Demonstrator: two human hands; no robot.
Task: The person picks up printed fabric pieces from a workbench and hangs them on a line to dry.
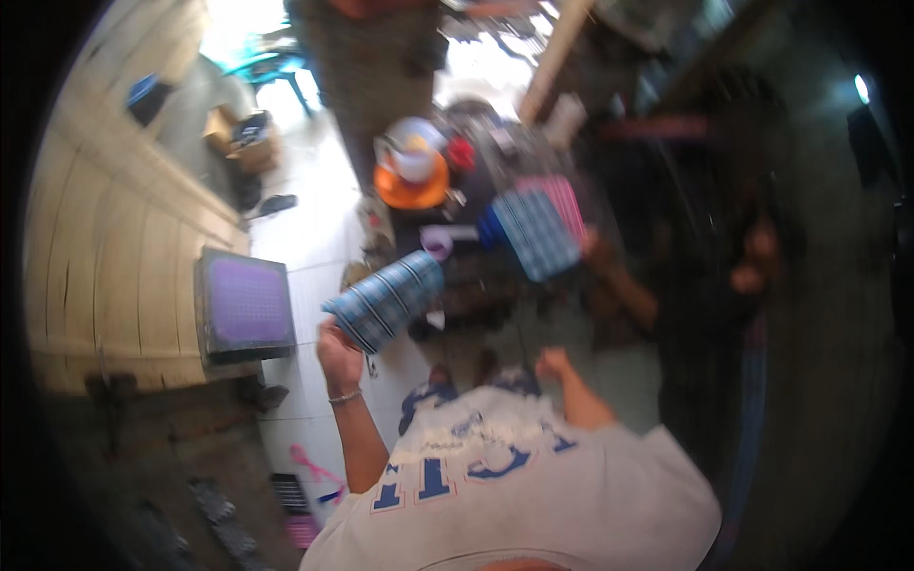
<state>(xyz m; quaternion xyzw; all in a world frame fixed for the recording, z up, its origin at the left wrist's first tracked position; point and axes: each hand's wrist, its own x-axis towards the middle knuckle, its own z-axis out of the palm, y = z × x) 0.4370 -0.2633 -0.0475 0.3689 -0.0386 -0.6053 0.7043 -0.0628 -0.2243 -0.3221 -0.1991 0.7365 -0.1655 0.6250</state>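
Observation:
My left hand [340, 356], with a band at its wrist, is closed on the near end of a blue plaid roll [386, 301] with dark and white lines. The roll slants up and to the right, its far end beside a small lavender round thing [437, 242]. Close in front of my body, my right hand [551, 364] has its fingers curled; blur hides whether anything is in them. Farther right, another person's hand [592, 246] is at the edge of a flat blue plaid piece [536, 234], with a pink checked piece [557, 200] behind it.
Ahead is a cluttered dark work surface with an orange bowl-like thing [411, 187] and a white container [416, 152]. At left, a dark box with a purple top [249, 301] stands by a wooden wall [114, 238]. A cardboard box [249, 143] lies farther off.

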